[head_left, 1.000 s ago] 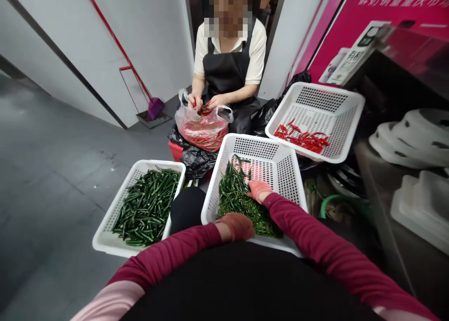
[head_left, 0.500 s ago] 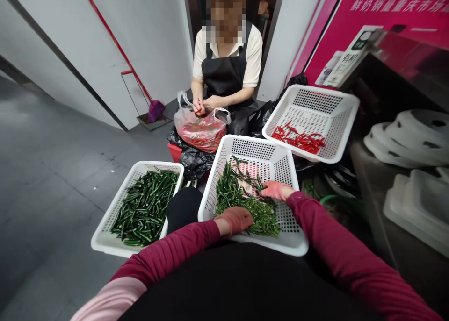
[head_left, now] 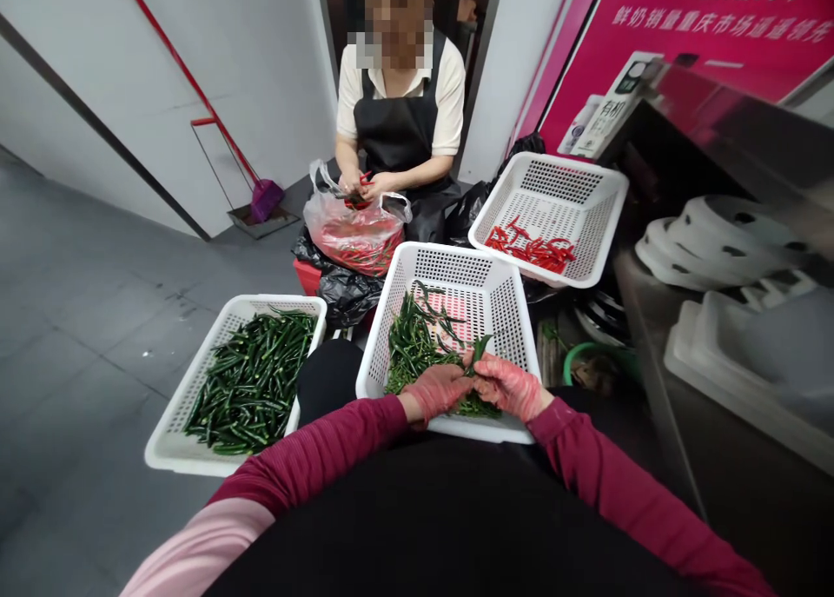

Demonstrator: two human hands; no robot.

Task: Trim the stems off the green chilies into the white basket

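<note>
Both my hands wear thin reddish see-through gloves and meet over the near part of a white perforated basket (head_left: 529,347) at my lap. My right hand (head_left: 512,387) is closed round a few green chili peppers (head_left: 480,350), whose ends stick up past the fingers. Touching it, my left hand (head_left: 438,390) has its fingertips pinched at the lower end of those peppers; what exactly lies between them is hidden. Below and beyond the hands lie loose green chilies (head_left: 415,341) and a heap of thin green stems (head_left: 405,367), partly covered by my fingers.
Left of my knee stands a white basket (head_left: 170,430) full of green chilies. A co-worker (head_left: 397,115) sits opposite, handling red chilies above a plastic bag (head_left: 355,236). Another white basket (head_left: 603,223) holds red chilies (head_left: 538,251). A metal counter (head_left: 658,380) borders the right.
My right hand has come back toward me from the basket's far right part, now with green chilies in it. My left hand has lifted from the stems to meet it. The view has shifted slightly right.
</note>
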